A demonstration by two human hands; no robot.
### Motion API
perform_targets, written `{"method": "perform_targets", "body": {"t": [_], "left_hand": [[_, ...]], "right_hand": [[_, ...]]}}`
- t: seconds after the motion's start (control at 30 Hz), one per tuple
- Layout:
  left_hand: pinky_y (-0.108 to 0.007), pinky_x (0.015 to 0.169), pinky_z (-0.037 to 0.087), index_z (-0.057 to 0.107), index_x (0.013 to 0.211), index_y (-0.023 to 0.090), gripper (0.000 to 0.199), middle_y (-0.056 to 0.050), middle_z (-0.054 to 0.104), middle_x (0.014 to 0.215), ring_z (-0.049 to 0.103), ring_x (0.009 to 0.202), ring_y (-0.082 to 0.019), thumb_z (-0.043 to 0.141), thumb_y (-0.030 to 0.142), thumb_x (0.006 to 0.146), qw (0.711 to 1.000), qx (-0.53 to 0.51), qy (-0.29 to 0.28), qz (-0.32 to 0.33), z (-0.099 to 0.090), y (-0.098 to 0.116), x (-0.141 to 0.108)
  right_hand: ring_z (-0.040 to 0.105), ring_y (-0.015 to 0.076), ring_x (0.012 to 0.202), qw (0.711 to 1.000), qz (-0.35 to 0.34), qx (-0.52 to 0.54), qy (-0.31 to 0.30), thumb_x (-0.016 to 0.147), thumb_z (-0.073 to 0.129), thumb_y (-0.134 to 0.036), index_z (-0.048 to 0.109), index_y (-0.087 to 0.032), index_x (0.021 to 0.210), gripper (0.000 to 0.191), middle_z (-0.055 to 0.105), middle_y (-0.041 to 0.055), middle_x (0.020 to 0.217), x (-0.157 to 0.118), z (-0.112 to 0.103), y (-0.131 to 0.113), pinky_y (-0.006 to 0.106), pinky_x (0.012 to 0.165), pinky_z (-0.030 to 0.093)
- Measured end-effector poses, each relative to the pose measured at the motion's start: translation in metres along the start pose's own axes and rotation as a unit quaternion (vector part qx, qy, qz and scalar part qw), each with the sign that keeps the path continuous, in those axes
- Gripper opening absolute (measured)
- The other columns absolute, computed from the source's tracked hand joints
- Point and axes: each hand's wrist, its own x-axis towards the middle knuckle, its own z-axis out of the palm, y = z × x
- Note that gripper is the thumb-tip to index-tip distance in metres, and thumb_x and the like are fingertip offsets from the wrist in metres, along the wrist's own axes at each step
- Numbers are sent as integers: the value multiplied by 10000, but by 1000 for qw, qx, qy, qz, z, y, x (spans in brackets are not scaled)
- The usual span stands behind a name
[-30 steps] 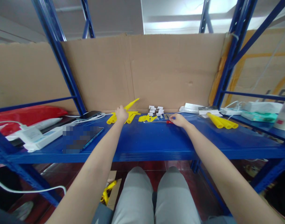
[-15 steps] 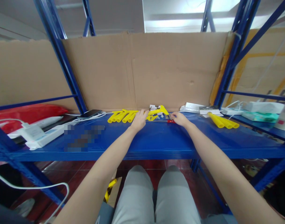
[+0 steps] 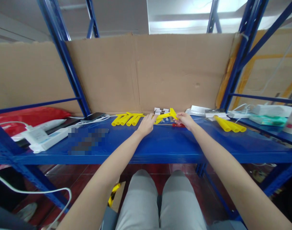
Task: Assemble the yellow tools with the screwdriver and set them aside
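Observation:
My left hand (image 3: 146, 124) is closed round the handle end of a yellow T-shaped piece (image 3: 165, 116) at the middle of the blue shelf. At the piece's wider right end, the fingers of my right hand (image 3: 184, 120) are pinched against it. Under my right hand a red-handled screwdriver (image 3: 178, 125) lies on the shelf, its thin shaft pointing left. Several yellow tubular pieces (image 3: 127, 119) lie side by side left of my left hand. Small white boxes (image 3: 161, 111) stand behind the held piece.
Three yellow tubes (image 3: 229, 124) lie at the right, by a white and grey box (image 3: 215, 114). On the left are a power strip (image 3: 50, 140), a dark phone (image 3: 96, 116) and white cables. Cardboard (image 3: 160, 70) forms the back wall, between blue posts.
My right hand has moved from beside the red handle onto the right end of the yellow piece. That piece and my left hand have shifted slightly right.

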Motion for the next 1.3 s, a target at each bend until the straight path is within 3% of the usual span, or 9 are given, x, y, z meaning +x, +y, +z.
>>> {"method": "perform_targets", "body": {"t": [0.23, 0.37, 0.7, 0.97, 1.3], "left_hand": [[-380, 961, 455, 516, 1314, 151, 419, -121, 649, 1180, 616, 1073, -251, 456, 262, 915, 998, -48, -27, 15, -9, 5, -1], [-356, 900, 480, 540, 1296, 150, 436, -89, 707, 1013, 663, 949, -233, 492, 338, 905, 996, -83, -29, -7, -13, 2, -2], [-300, 766, 500, 533, 1307, 171, 509, -59, 710, 930, 670, 818, -195, 543, 435, 872, 983, -175, -60, -18, -8, 0, -2], [-296, 724, 500, 560, 1260, 159, 480, -41, 695, 861, 651, 775, -184, 590, 390, 840, 955, -279, -96, -25, 3, 1, 1], [-306, 808, 498, 521, 1277, 143, 484, -52, 701, 898, 660, 819, -186, 608, 321, 835, 943, -287, -95, -139, 12, -8, 4]], "right_hand": [[502, 70, 438, 997, 9, 71, -1, 855, 531, -31, 630, -136, 788, 159, 661, 18, 601, -3, -1, -3, 187, 518, 485], [512, 66, 433, 997, 33, 66, -32, 834, 598, -57, 643, -134, 833, 89, 670, 21, 604, -5, 4, -1, 162, 457, 455], [537, 71, 455, 991, 41, 57, -113, 833, 650, -85, 660, -128, 879, 63, 664, 18, 596, -18, 12, -4, 171, 478, 481], [568, 76, 467, 984, 50, 32, -170, 853, 659, -128, 657, -136, 851, 9, 674, 31, 602, -24, 20, -6, 166, 478, 499], [571, 76, 459, 979, 51, 18, -195, 894, 572, -85, 643, -142, 916, 93, 681, 26, 613, -27, 25, -4, 174, 496, 505]]}}
